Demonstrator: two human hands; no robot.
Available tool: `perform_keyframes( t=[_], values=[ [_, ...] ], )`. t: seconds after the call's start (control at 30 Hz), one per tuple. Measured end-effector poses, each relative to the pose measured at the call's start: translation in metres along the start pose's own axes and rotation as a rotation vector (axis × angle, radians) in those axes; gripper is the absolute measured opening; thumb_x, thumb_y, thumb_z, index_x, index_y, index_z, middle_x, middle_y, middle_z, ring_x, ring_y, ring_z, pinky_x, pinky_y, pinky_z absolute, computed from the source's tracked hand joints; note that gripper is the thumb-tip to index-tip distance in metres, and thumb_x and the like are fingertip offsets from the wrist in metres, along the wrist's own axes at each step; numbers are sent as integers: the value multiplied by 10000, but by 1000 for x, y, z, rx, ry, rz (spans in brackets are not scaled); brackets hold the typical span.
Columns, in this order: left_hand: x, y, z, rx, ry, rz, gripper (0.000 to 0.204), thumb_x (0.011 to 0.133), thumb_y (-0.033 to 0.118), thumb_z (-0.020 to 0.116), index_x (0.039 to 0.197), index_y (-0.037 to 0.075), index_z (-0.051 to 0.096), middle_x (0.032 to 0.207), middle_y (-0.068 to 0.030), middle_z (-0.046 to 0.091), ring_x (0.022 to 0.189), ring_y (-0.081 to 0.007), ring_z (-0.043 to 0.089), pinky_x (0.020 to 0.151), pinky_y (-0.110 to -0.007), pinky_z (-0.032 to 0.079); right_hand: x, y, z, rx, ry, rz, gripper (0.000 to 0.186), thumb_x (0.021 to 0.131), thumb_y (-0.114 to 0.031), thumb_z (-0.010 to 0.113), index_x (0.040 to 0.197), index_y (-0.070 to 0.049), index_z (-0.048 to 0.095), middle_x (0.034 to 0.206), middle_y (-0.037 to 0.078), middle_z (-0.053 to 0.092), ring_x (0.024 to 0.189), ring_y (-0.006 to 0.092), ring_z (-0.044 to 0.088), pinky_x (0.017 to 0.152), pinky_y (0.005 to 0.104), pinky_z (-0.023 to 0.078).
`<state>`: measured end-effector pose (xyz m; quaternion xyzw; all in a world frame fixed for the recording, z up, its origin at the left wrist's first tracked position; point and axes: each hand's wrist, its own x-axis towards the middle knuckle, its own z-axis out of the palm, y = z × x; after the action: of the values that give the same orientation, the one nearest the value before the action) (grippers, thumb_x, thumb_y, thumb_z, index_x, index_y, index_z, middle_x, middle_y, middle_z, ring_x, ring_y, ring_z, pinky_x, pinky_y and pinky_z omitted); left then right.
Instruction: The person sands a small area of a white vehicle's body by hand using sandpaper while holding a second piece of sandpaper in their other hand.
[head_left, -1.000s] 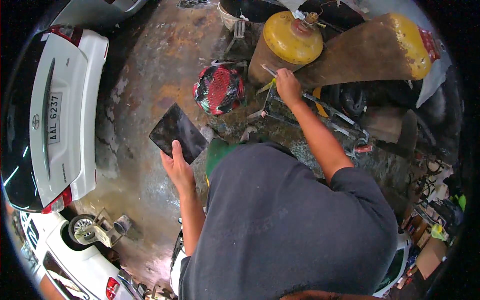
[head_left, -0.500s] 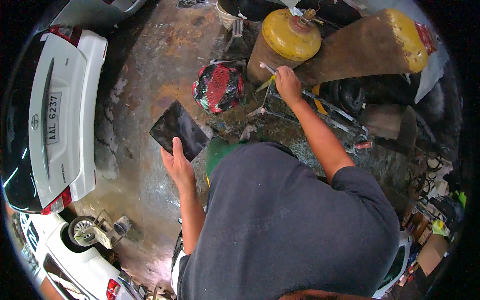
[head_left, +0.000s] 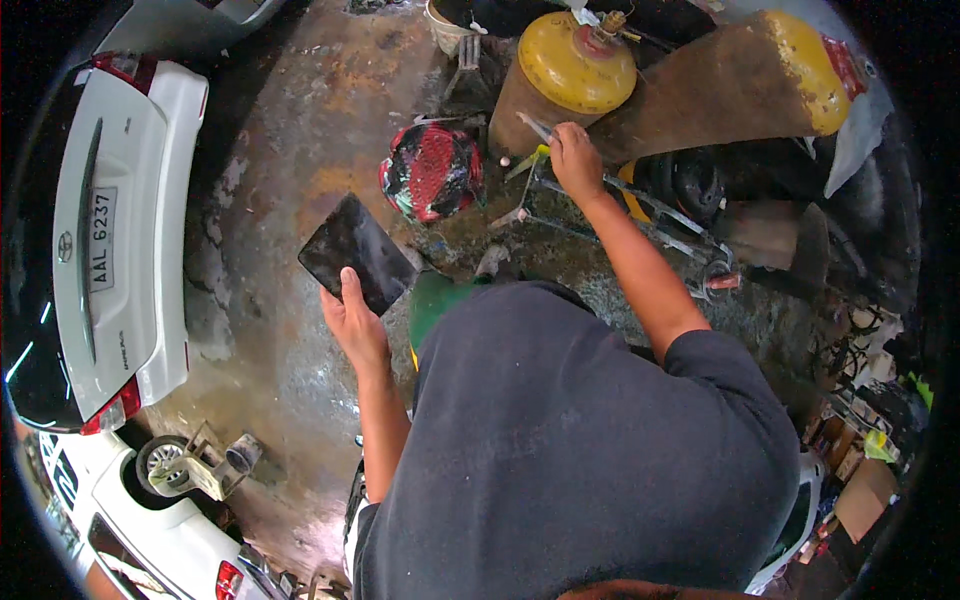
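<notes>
My left hand (head_left: 355,325) grips a dark, flat rectangular plate (head_left: 358,255) by its near edge, thumb lying on top. The plate's face is smeared grey and black. Farther away on the right, my right hand (head_left: 577,165) is closed around a slim grey flat-bladed tool (head_left: 536,127), its tip pointing to the far left. A small pale blob (head_left: 505,161) shows just below the blade, apart from it. Under my right hand is a metal frame (head_left: 560,222) with a yellow-green strip (head_left: 525,163) by its end.
A round red-and-black covered object (head_left: 432,172) stands ahead on the stained wet floor (head_left: 270,300). Beyond my right hand, a yellow-topped gas cylinder (head_left: 577,65) stands near another leaning cylinder (head_left: 720,90). White cars (head_left: 150,230) line the left; clutter (head_left: 870,440) lies at the right.
The pale blob was at the tool's tip and now appears lower, separate from it. My right hand has shifted slightly; my left still holds the plate.
</notes>
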<state>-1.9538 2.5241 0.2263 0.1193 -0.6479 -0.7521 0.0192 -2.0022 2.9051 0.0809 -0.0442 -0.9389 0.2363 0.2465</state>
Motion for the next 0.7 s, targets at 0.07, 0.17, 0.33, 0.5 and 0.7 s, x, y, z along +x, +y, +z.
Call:
perform_keyframes(
  t=[0.07, 0.17, 0.33, 0.5, 0.7],
  values=[
    [0, -1, 0, -11, -3, 0, 303, 1042, 151, 536, 1298, -11, 535, 1223, -72, 629, 1085, -146, 598, 975, -301, 462, 1, -6, -6, 18, 6, 60, 164, 925, -131, 600, 1029, -11, 557, 1022, 191, 619, 995, 413, 594, 831, 476, 489],
    [2, -5, 2, 0, -3, -21, 322, 1034, 151, 547, 1312, -9, 527, 1233, -77, 627, 1090, -154, 602, 990, -310, 462, 3, -25, -25, 128, 3, 176, 203, 944, -144, 615, 1067, 6, 556, 1082, 194, 641, 1011, 370, 619, 859, 436, 495],
    [24, -20, 27, -185, 57, -156, 360, 1019, 161, 562, 1341, 14, 493, 1242, -95, 623, 1059, -187, 635, 961, -334, 501, 5, -92, -61, 565, -133, 271, 178, 939, -97, 623, 1053, -3, 524, 1161, 167, 652, 1031, 318, 646, 880, 411, 498],
    [42, -22, 76, -322, -60, -390, 307, 993, 150, 574, 1271, 37, 504, 1156, -98, 634, 1013, -236, 649, 854, -402, 563, -14, -161, -83, 888, -188, -23, 391, 897, 82, 571, 1275, -13, 541, 1317, 176, 580, 1255, 322, 559, 1055, 396, 445],
    [39, -38, 74, -339, -83, -369, 321, 987, 121, 572, 1283, 33, 485, 1162, -130, 629, 1004, -276, 672, 841, -453, 587, -26, -169, -75, 575, -354, -306, 655, 769, 164, 588, 1365, -108, 582, 1379, 177, 503, 1268, 356, 527, 1068, 399, 439]
  ],
)
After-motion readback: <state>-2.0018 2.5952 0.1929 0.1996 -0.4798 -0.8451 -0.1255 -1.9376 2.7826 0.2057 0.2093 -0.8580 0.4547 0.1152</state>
